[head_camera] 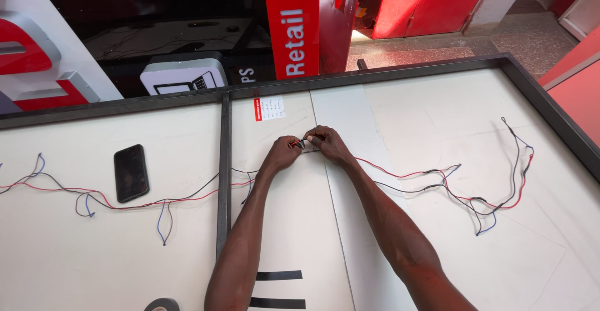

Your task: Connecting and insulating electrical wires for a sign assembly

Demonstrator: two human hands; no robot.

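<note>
Bare white panel [300, 223] is lying open between and below both forearms. Black crossbar [224, 173] is blocking sideways sweeps to the left; phone [131, 173] and loose wires [94, 198] are cluttering beyond it. Tangled wires [475, 201] are obstructing the right.

The scene is evenly and brightly lit by soft daylight. Direct sun is seen only on the red panels [431, 1] at the top. Faint shadows are cast on the pale surface [437, 248]. Straight edges are bowed towards the corners; focus is sharp throughout.

Black phone [131, 173], tape roll [162, 305], red/white sticker [269, 108] on white panel [94, 261].
</note>
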